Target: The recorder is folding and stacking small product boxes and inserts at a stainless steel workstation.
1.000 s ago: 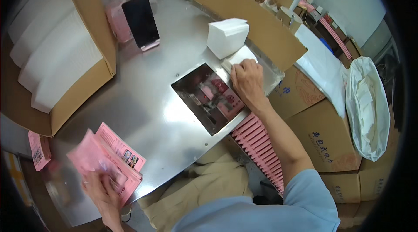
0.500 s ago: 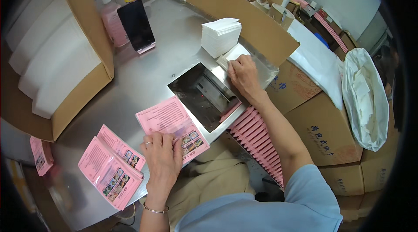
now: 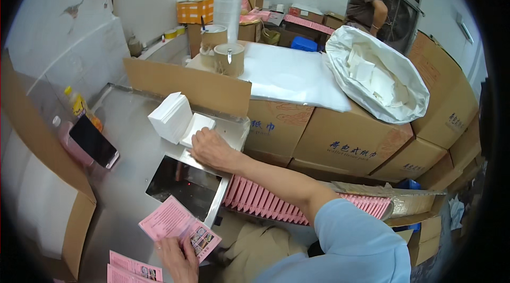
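My left hand (image 3: 178, 256) is closed over the lower edge of a pink printed plastic packet (image 3: 167, 219), its fingers bent on top. That packet lies on the metal table beside a rectangular opening (image 3: 178, 184). Across the opening, my right hand (image 3: 213, 149) pinches at a low pile of folded white tissues (image 3: 201, 123); the fingertips are partly hidden. A taller stack of folded tissues (image 3: 171, 119) stands just left of it. More pink packets (image 3: 133, 269) lie at the lower left, cut off by the picture's edge.
A phone on a stand (image 3: 94, 140) and two bottles stand at the left, near a cardboard box (image 3: 79, 224). A cardboard strip (image 3: 186, 83) borders the table's back. Beneath my right arm runs a row of pink packets (image 3: 260, 198). Cartons (image 3: 350, 142) and a white sack (image 3: 382, 107) are right; a person (image 3: 366, 1) stands behind.
The view has swung right and up, so the table sits farther left and a person shows at the back. Both hands stay at the same packet and tissues.
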Tool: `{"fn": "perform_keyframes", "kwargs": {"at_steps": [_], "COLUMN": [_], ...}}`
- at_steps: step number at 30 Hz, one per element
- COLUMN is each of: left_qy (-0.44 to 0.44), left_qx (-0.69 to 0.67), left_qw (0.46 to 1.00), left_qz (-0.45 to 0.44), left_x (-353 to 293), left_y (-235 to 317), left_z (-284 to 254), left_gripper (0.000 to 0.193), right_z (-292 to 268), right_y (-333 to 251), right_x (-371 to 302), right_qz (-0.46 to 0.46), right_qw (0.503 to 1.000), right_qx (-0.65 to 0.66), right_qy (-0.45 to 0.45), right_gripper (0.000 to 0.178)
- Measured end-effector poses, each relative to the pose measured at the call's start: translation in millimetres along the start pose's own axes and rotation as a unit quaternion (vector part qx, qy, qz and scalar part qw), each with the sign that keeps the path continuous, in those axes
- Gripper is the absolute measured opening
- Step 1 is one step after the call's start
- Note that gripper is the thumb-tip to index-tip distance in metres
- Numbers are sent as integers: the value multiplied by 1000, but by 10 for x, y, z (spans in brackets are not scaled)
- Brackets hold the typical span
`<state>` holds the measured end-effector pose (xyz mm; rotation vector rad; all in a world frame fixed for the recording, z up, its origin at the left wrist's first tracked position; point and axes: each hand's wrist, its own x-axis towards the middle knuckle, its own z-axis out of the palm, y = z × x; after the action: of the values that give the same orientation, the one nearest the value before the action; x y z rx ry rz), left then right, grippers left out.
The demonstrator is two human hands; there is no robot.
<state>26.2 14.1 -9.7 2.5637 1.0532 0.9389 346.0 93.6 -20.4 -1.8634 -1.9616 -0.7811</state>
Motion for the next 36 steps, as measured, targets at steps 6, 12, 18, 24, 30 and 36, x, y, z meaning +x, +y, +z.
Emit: {"fn": "perform_keyframes", "kwargs": {"at_steps": [6, 12, 18, 24, 30, 36], "left_qy": [-18, 5, 17, 16, 30, 21], "left_qx": [-10, 16, -5, -1, 4, -14], "left_qw": [998, 999, 999, 1000, 1000, 1000], "left_qz": [-56, -30, -27, -19, -2, -9], "left_x": [-90, 62, 63, 51, 73, 53], "left_y": [-84, 5, 47, 40, 38, 49], "left_z": [24, 51, -17, -22, 5, 2], "left_gripper": [15, 17, 17, 18, 18, 18], "right_z": [277, 169, 109, 144, 191, 79], "right_y": [25, 214, 88, 104, 173, 130], "right_x": [138, 61, 84, 111, 62, 32], "right_qz": [27, 60, 16, 33, 49, 61], "right_qw": [998, 993, 991, 996, 988, 988], "right_qx": [51, 89, 108, 74, 128, 121], "right_qy": [-16, 55, 71, 29, 75, 70], "right_gripper": [14, 19, 14, 19, 19, 21]}}
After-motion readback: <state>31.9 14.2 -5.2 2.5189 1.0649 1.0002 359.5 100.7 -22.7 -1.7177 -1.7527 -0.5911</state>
